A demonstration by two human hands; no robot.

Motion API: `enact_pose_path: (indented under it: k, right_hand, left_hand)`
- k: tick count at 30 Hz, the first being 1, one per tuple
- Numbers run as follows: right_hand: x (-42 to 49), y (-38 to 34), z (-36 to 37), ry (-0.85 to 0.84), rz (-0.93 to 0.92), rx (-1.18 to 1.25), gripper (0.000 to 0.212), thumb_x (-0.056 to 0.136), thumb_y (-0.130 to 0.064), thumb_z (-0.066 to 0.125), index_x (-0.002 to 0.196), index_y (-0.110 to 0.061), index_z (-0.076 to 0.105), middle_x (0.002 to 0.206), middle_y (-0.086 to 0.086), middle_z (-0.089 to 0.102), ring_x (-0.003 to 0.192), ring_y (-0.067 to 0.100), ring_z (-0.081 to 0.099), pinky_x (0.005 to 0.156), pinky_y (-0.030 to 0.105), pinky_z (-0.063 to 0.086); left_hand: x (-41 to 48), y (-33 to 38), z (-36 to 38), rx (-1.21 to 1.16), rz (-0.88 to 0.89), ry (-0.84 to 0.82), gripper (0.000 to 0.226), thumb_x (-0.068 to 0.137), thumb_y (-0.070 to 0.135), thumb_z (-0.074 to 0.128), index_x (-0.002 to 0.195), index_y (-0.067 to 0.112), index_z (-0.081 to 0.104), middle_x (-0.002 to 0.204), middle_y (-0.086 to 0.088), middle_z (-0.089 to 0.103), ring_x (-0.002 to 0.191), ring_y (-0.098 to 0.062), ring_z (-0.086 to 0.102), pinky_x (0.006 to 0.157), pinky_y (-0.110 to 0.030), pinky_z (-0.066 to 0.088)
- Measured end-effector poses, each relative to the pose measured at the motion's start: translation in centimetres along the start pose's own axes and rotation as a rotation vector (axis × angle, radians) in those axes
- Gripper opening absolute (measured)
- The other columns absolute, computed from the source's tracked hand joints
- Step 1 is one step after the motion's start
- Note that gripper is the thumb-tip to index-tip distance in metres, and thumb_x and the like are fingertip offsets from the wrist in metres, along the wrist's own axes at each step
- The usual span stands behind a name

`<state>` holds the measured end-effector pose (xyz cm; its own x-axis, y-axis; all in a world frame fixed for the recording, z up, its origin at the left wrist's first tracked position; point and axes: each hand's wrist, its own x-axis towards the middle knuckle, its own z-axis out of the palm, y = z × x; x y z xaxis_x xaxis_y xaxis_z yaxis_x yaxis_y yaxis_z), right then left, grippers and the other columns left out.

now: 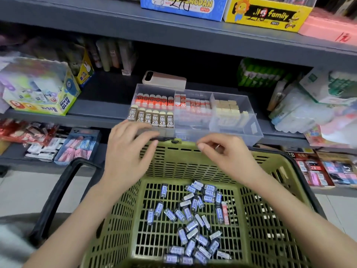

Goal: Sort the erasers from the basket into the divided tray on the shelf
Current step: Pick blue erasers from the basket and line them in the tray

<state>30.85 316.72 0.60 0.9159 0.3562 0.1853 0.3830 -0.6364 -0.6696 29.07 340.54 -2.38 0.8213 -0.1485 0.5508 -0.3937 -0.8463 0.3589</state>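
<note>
Head view: both hands hover over the far rim of the basket (289, 163), just before the tray (249, 130) on the shelf (92, 107); the left hand (127, 151) is spread with relaxed fingers and holds nothing, its tips at the tray's front wall; the right hand (228, 157) is loosely curled, and I cannot tell whether it pinches anything.

The loose erasers (193, 215) lie scattered on the basket floor, nearly all in blue-grey sleeves, with one pink one (225, 212) among them. The next pick likely calls for reaching down and taking one kind at a time; pinch each by its long sides, turn it upright, and stand it label-forward like the 2B row (151, 118); the pink one probably belongs apart from the blue.

The basket is olive plastic lattice, stiff, with slots narrower than the erasers; the tray is clear, thin-walled plastic with dividers, so a hard push could slide it back; the erasers are small rectangular blocks in glossy paper sleeves, probably slippery; the cream blocks (228, 109) at the right are bare and matte.
</note>
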Motion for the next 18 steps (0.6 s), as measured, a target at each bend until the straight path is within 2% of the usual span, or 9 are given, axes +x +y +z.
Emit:
enact_pose_path:
  k: [2, 5, 7, 9, 11, 12, 15, 18]
  right_hand:
    - [-2.8, 2.5, 1.8, -0.149, 0.112, -0.006, 0.009, 0.085, -0.019, 0.066, 0.092, -0.018, 0.072, 0.079, -0.017, 0.067, 0.072, -0.003, 0.060, 0.070, 0.011, 0.046]
    - [-6.4, 7.7, 4.4, -0.380, 0.420, -0.202, 0.014, 0.087, -0.022, 0.064, 0.094, -0.012, 0.072, 0.092, 0.001, 0.072, 0.084, 0.013, 0.066, 0.080, 0.030, 0.052]
    - [-8.7, 10.8, 5.4, -0.414, 0.637, -0.342, 0.019, 0.088, -0.026, 0.062, 0.092, -0.009, 0.070, 0.093, 0.006, 0.071, 0.087, 0.019, 0.067, 0.073, 0.028, 0.052]
    - [-10.8, 13.0, 6.1, -0.437, 0.812, -0.404, 0.025, 0.089, -0.033, 0.062, 0.078, -0.010, 0.064, 0.077, 0.005, 0.066, 0.075, 0.017, 0.065, 0.065, 0.026, 0.051]
    - [-12.2, 14.4, 7.1, -0.465, 0.929, -0.341, 0.038, 0.087, -0.036, 0.064, 0.061, -0.014, 0.049, 0.057, 0.000, 0.051, 0.054, 0.013, 0.055, 0.066, 0.030, 0.053]
    - [-12.6, 14.7, 7.5, -0.477, 0.979, -0.276, 0.037, 0.086, -0.034, 0.065, 0.060, -0.014, 0.049, 0.055, -0.001, 0.050, 0.051, 0.012, 0.052, 0.066, 0.030, 0.054]
    - [-13.0, 15.1, 8.6, -0.507, 1.032, -0.148, 0.020, 0.084, -0.026, 0.068, 0.079, -0.008, 0.061, 0.070, 0.003, 0.060, 0.054, 0.012, 0.054, 0.066, 0.025, 0.055]
    - [-13.1, 15.4, 8.9, -0.481, 1.095, -0.059, 0.025, 0.082, -0.023, 0.071, 0.092, -0.002, 0.062, 0.079, 0.010, 0.065, 0.053, 0.011, 0.056, 0.069, 0.025, 0.057]
  left_hand:
    - [-1.4, 0.4, -0.3, -0.016, -0.006, -0.025, 0.025, 0.089, 0.024, 0.054, 0.097, 0.009, 0.072, 0.103, -0.008, 0.067, 0.100, -0.030, 0.059, 0.092, -0.046, 0.041]
    - [-3.6, 1.2, -0.5, -0.065, -0.056, -0.100, 0.029, 0.089, 0.027, 0.050, 0.096, 0.010, 0.073, 0.101, -0.005, 0.067, 0.098, -0.027, 0.059, 0.091, -0.039, 0.039]
    - [-4.6, 1.7, -0.5, -0.093, -0.085, -0.163, 0.033, 0.089, 0.030, 0.048, 0.097, 0.011, 0.073, 0.101, -0.003, 0.067, 0.098, -0.026, 0.059, 0.089, -0.036, 0.039]
    - [-5.2, 2.2, -0.4, -0.127, -0.091, -0.199, 0.032, 0.088, 0.030, 0.048, 0.097, 0.011, 0.073, 0.100, -0.002, 0.067, 0.097, -0.026, 0.059, 0.087, -0.038, 0.043]
    - [-5.5, 2.9, -0.1, -0.181, -0.129, -0.224, 0.028, 0.088, 0.028, 0.052, 0.099, 0.012, 0.072, 0.101, -0.001, 0.067, 0.099, -0.024, 0.058, 0.087, -0.037, 0.043]
    - [-5.6, 3.3, 0.1, -0.210, -0.163, -0.238, 0.023, 0.088, 0.025, 0.056, 0.099, 0.013, 0.072, 0.102, 0.000, 0.067, 0.100, -0.022, 0.057, 0.088, -0.033, 0.040]
    - [-6.0, 4.6, 1.0, -0.346, -0.293, -0.311, 0.013, 0.089, 0.016, 0.064, 0.099, 0.019, 0.071, 0.104, 0.007, 0.065, 0.102, -0.011, 0.055, 0.090, -0.025, 0.037]
    - [-5.9, 5.9, 2.3, -0.608, -0.545, -0.480, 0.012, 0.089, 0.013, 0.063, 0.095, 0.022, 0.069, 0.102, 0.012, 0.066, 0.099, -0.005, 0.059, 0.089, -0.020, 0.043]
